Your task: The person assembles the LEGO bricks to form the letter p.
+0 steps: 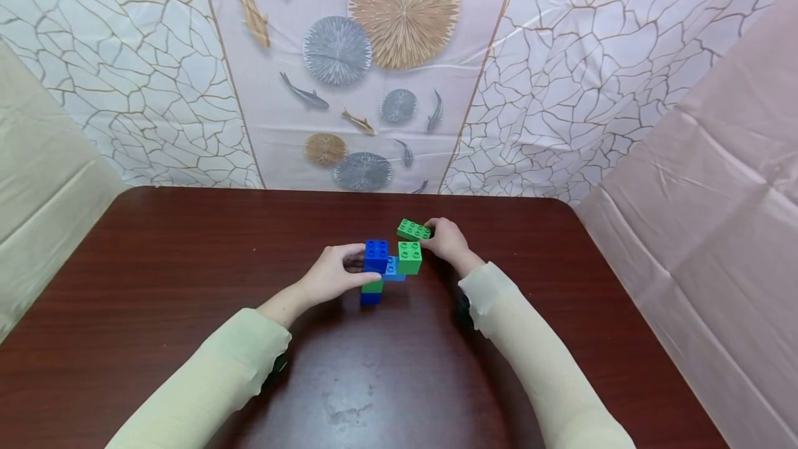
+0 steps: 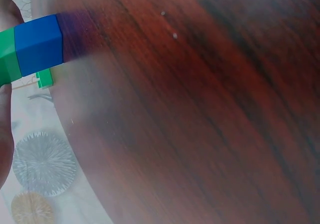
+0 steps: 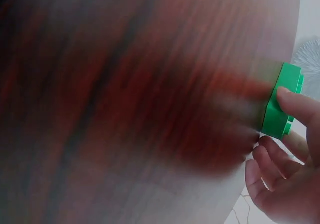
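Note:
A small build of toy building bricks stands at the middle of the table in the head view. Its dark blue top brick [image 1: 376, 256] and a light green square brick [image 1: 409, 258] rise from a light blue brick [image 1: 392, 270]. Below are a green brick [image 2: 7, 57] and a dark blue bottom brick [image 2: 40, 45]. My left hand [image 1: 332, 274] holds the build from the left, thumb in front and fingers behind. Behind the build, to its right, my right hand [image 1: 447, 241] pinches a long green brick [image 3: 281, 104] at one end between thumb and index finger, studs up.
The dark brown table [image 1: 206, 255] has rounded far corners and a worn pale patch near its front. A patterned cloth [image 1: 399, 109] with fish and round shapes hangs behind the far edge, and plain cloth [image 1: 704, 213] drapes along the sides.

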